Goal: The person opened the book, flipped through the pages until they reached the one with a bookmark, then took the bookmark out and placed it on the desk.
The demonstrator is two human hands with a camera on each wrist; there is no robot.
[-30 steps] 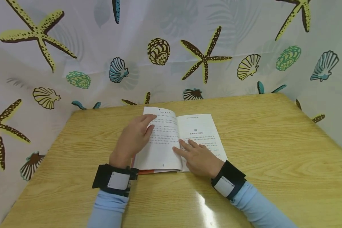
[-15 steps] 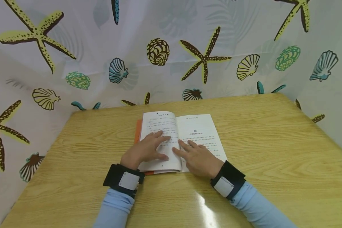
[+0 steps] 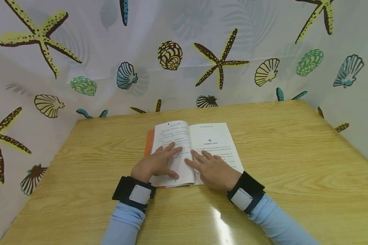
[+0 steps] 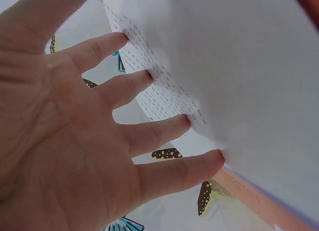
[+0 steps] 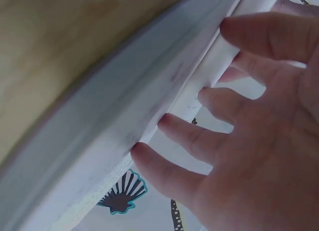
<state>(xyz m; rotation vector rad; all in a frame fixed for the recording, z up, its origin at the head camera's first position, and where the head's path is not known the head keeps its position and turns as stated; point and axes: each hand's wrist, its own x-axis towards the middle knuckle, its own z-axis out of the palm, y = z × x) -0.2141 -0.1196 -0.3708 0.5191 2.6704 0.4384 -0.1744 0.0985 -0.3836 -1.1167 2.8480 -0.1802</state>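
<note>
The left grip (image 3: 157,164) and right grip (image 3: 216,172), both spread, touch an open book (image 3: 184,136) on the wooden table (image 3: 294,153).

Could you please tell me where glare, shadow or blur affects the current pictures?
Head view: a glare streak on the table, nearer the camera than the open book; left wrist view: soft grey shading across the page, its print too blurred to read; right wrist view: the book's near edge dim and blurred, the table out of focus.

Book (image 3: 200,131): open on table (image 3: 294,153)
Left hand (image 3: 157,164): spread over left page (image 3: 173,132)
Right hand (image 3: 216,170): mostly on right page (image 3: 217,131)
</note>
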